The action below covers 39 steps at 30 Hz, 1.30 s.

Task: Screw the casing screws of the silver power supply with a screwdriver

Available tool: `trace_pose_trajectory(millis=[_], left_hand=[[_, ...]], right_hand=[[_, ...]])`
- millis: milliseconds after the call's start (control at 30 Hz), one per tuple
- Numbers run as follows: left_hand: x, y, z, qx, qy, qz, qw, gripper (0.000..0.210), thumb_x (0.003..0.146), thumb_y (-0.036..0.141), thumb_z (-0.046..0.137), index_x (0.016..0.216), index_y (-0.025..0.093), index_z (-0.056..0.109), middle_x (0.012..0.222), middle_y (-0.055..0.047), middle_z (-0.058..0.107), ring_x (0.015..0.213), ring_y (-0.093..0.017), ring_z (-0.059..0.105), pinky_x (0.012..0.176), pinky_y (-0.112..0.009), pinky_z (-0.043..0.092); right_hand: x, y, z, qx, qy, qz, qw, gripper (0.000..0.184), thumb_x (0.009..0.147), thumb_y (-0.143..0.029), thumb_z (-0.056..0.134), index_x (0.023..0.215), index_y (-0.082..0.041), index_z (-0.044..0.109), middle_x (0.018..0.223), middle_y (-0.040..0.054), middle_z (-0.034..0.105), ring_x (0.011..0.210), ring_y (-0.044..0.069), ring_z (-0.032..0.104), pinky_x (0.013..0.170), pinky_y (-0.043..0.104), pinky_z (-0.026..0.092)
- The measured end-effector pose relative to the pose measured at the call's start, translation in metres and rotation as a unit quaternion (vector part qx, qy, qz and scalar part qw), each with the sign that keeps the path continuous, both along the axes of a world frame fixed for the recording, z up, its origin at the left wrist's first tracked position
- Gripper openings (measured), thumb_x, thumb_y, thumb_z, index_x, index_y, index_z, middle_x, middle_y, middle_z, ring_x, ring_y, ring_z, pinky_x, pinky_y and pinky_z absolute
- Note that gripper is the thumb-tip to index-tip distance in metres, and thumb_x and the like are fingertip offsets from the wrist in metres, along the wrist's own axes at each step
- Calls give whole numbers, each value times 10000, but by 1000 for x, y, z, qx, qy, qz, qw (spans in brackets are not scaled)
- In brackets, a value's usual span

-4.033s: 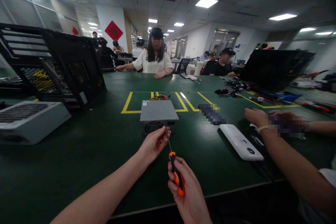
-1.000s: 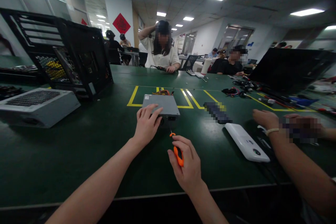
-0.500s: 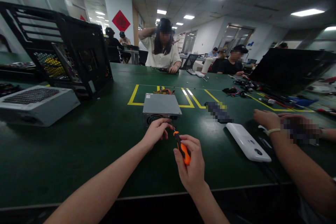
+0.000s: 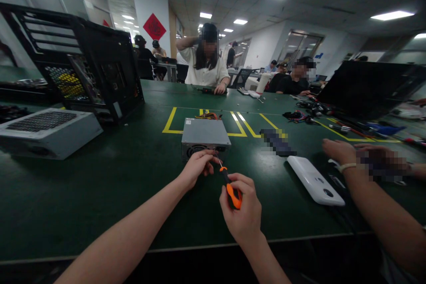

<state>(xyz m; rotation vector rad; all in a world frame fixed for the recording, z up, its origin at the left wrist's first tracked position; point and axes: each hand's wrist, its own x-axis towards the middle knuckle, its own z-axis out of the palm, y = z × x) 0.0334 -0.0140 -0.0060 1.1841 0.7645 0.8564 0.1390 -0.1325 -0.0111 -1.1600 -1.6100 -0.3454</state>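
Observation:
A grey computer power supply unit point(image 4: 205, 132) sits on the green table, its fan and socket side facing me. My left hand point(image 4: 199, 167) is at its front face, fingers bent and drawn together near the tip of a screwdriver point(image 4: 234, 195). Whatever those fingers may pinch is too small or hidden to make out. My right hand point(image 4: 244, 206) grips the screwdriver by its orange and black handle. The thin shaft slants up and left to the power supply's lower front, beside my left fingertips. Exactly where the tip rests is hard to see.
To the left stand a black computer case point(image 4: 96, 62) and another power supply point(image 4: 49, 131). A blurred-out phone-like object point(image 4: 278, 142) and a white device point(image 4: 314, 179) lie right. A co-worker's arms point(image 4: 372, 195) reach in there; another person point(image 4: 206, 62) sits opposite. Cables point(image 4: 299, 115) lie beyond.
My right fingers have shifted slightly on the screwdriver's handle, and the handle looks turned. My left hand and the power supply have stayed almost where they were.

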Motion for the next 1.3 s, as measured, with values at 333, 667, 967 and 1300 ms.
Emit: trace_pose_trajectory(millis=[333, 667, 967, 1300], left_hand=[[0, -1, 0, 17, 5, -5, 1000, 303, 762, 189, 453, 1034, 98, 552, 814, -75, 657, 431, -48, 489, 347, -149, 275], [0, -2, 0, 32, 20, 0, 999, 302, 764, 218, 458, 1032, 111, 546, 793, -57, 650, 425, -50, 490, 351, -156, 279], [2, -3, 1, 45, 35, 5, 998, 304, 774, 205, 428, 1042, 98, 523, 794, -64, 647, 415, -48, 486, 350, -151, 281], [1, -4, 3, 45, 38, 8, 998, 297, 784, 194, 415, 1048, 93, 508, 792, -62, 640, 417, -45, 485, 351, -146, 289]], right_hand=[[1, 0, -1, -15, 21, -5, 1000, 276, 777, -94, 526, 1020, -183, 428, 967, 83, 514, 899, 175, 550, 716, 330, 513], [1, -1, 0, -28, 25, -6, 999, 222, 800, -119, 496, 1005, -183, 441, 949, 85, 517, 883, 178, 552, 704, 333, 518], [1, -1, 2, -29, 0, -12, 999, 216, 798, -134, 513, 1004, -172, 460, 959, 95, 544, 892, 182, 565, 729, 334, 518], [0, 0, 0, -8, -19, -30, 999, 274, 778, -132, 540, 1036, -180, 459, 959, 91, 551, 884, 190, 567, 717, 350, 525]])
